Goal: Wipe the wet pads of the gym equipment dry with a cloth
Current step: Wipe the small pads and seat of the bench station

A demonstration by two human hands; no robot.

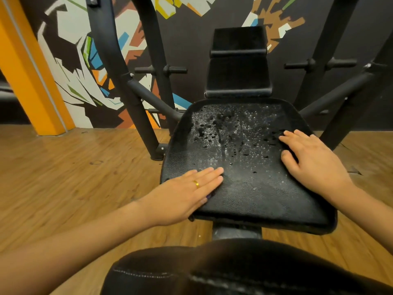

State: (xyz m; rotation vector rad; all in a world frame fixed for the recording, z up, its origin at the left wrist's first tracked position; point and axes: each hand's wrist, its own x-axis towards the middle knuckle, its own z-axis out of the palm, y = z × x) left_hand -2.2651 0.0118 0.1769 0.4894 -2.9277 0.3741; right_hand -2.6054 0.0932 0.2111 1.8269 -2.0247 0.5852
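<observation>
A black padded seat [251, 188] of a gym machine fills the middle of the view. Water drops and a wet sheen cover its far half. My left hand [187, 194], with a gold ring, lies flat on the seat's near left edge, fingers straight. My right hand [312, 160] rests flat on the seat's right side, fingers spread over the wet patch. Behind the seat stands a black back pad [238, 75] in two sections. No cloth is visible.
Black steel frame tubes [138, 111] flank the seat on both sides, with weight pegs [170, 70] behind. A wooden floor [74, 177] surrounds the machine. An orange pillar [27, 77] stands at the left. Another black pad [212, 271] sits at the bottom edge.
</observation>
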